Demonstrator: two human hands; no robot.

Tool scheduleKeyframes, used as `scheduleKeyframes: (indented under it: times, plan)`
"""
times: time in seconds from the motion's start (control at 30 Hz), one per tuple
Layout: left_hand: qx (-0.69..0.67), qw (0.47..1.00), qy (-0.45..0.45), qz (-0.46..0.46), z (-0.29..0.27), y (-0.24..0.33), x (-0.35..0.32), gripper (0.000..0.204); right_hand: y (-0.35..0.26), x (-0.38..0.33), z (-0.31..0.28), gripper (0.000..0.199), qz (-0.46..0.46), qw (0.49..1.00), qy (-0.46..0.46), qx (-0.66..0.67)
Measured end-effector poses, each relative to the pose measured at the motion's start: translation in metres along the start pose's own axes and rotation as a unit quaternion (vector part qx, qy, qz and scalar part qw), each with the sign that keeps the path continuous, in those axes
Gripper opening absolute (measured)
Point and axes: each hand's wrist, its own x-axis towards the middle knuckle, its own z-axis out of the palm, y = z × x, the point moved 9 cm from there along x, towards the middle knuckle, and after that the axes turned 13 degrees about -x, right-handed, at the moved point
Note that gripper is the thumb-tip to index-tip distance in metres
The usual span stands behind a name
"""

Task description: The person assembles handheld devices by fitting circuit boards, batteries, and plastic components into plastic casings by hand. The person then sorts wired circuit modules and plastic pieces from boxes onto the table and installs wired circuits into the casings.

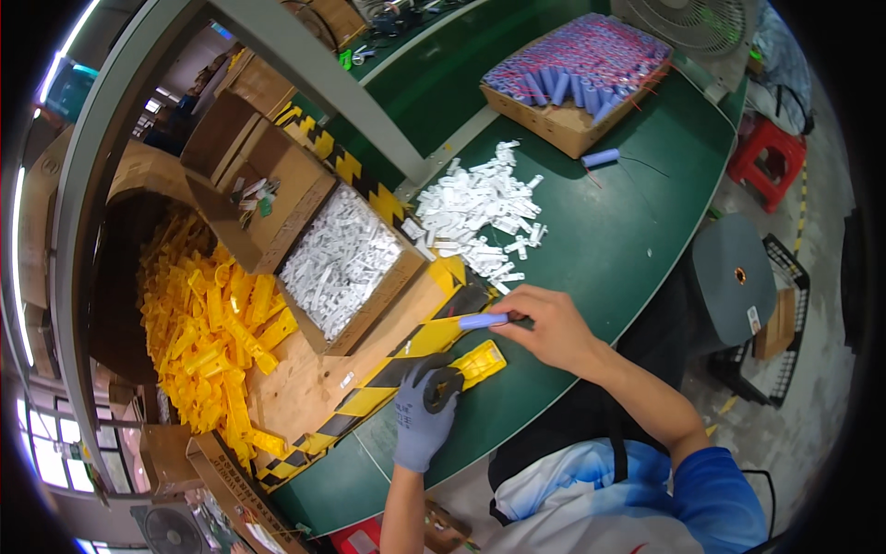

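Observation:
My left hand [426, 414], in a grey glove with dark fingers, is closed on one end of a yellow plastic casing [482, 364] above the green table. My bare right hand [552, 325] pinches a purple cylindrical battery cell [483, 321] by its right end. The cell points left, just above the casing and apart from it. Part of the casing is hidden by the gloved fingers. Beyond my right hand spreads a loose pile of small white pieces [480, 208]. Another purple cell [600, 158] with thin wires lies farther back on the table.
A carton [563, 129] of wired purple cells stands at the back right, beside a fan [692, 23]. To the left, a carton [388, 300] holds white pieces near heaped yellow casings [217, 323]. Black-and-yellow striped edging [374, 392] borders a wooden board. A red stool [768, 162] stands right.

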Motion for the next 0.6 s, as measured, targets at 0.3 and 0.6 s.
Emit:
scheduleKeyframes:
  times: [0.3,0.6]
  plan:
    - [-0.006,0.999,-0.003,0.043,0.003,0.004,-0.001,0.029,0.051,-0.013,-0.073,0.033,0.144,0.977,0.118,-0.101]
    - [0.018,0.998,0.020,0.062,0.003,-0.001,-0.006,0.031,-0.044,0.024,-0.068,0.030,-0.093,0.943,0.169,-0.273]
